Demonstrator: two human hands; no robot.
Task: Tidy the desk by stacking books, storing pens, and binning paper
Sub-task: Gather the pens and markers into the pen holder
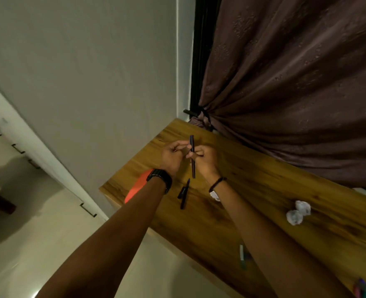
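Left hand (173,157) and right hand (206,161): curled fingers of both pinch one dark pen (193,168) above the tabletop's (263,181) far-left corner. Second pen (184,193) lies between the wrists; crumpled paper (298,211) further right; orange object (138,186) at the left edge.

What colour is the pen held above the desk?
The pen looks black, shown in the head view.

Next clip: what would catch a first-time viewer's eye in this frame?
The left hand and right hand meet above the wooden desk, both pinching a dark pen. A second pen lies on the desk between the wrists, and two crumpled paper balls sit further right.
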